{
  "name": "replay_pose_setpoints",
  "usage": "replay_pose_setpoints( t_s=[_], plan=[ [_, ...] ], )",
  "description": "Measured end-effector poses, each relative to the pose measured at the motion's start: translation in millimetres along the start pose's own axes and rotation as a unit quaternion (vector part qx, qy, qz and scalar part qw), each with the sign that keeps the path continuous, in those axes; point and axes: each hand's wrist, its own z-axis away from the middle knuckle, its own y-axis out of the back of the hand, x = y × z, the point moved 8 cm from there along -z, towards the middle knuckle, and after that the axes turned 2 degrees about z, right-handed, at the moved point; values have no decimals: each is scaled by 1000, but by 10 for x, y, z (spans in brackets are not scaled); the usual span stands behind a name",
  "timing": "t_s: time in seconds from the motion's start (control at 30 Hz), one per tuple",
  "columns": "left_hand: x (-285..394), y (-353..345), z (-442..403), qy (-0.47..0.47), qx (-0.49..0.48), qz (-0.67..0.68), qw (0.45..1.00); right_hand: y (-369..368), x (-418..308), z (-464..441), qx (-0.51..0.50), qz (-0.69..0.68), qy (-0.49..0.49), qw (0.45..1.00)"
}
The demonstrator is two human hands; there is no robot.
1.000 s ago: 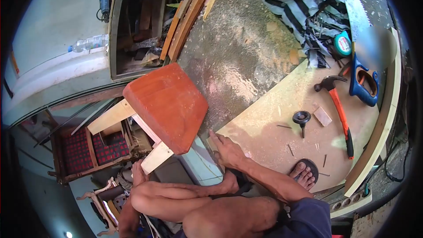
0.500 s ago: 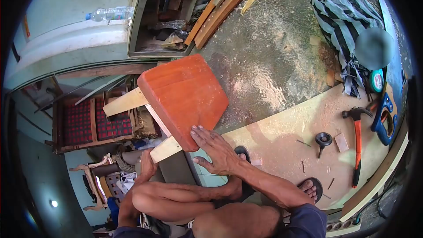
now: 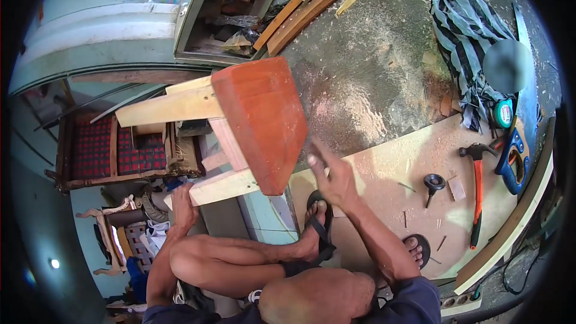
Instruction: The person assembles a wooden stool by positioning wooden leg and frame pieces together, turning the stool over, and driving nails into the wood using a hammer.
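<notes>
A small wooden stool point(image 3: 261, 126) with a reddish-orange seat is tilted on its side in front of me, its pale unpainted legs pointing left. My left hand point(image 3: 183, 205) is closed round the end of the nearest leg point(image 3: 222, 186). Just right of the seat's edge is my right hand point(image 3: 336, 181), thumb and index finger apart and nothing held; its other fingers are partly curled. A small gap seems to separate it from the seat.
On the board point(image 3: 384, 174) at right lie a claw hammer point(image 3: 478, 192), a handsaw point(image 3: 514, 162), a black round-headed tool point(image 3: 433, 186) and several loose nails. A tape measure point(image 3: 503, 113) and striped cloth point(image 3: 459, 42) are beyond. Wood strips point(image 3: 306, 18) lie by the cabinet.
The stool has turned, showing more of its legs and underside and less of its seat top. My right hand has come off the seat and moved right; my left hand still grips the leg.
</notes>
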Motion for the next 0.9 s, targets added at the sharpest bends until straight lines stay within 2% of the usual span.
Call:
replay_pose_setpoints(
  t_s=[0.1,0.17,0.27,0.3,0.4,0.43,0.53,0.6,0.77,0.8,0.87,0.9],
  plan=[
    [36,106,-32,-19,4,-13,1000,252,-305,-264,2,-23,9,1000],
    [138,235,-60,-26,-4,-16,1000,363,-509,-371,22,-81,54,995],
    [214,353,-83,-41,-19,-8,999,423,-754,-457,32,-89,94,991],
    [234,393,-102,-64,-18,-28,997,411,-834,-468,-1,-88,82,993],
    [395,543,-155,-93,-23,21,995,315,-784,-522,-29,-100,61,993],
    [462,623,-162,-116,17,12,993,285,-725,-549,-29,-93,65,993],
    [489,652,-162,-105,22,7,994,207,-573,-679,-32,-154,53,986],
    [511,661,-153,-99,31,2,995,227,-596,-811,-19,-246,51,968],
    [545,616,-27,-102,58,-11,993,373,-908,-1229,22,-172,121,978],
    [542,581,1,-100,59,-6,993,370,-926,-1297,20,-168,120,978],
    [540,510,53,-91,43,-3,995,207,-948,-1397,-75,-186,78,976],
    [535,487,110,-89,41,1,995,126,-925,-1394,-63,-186,57,979]
  ],
)
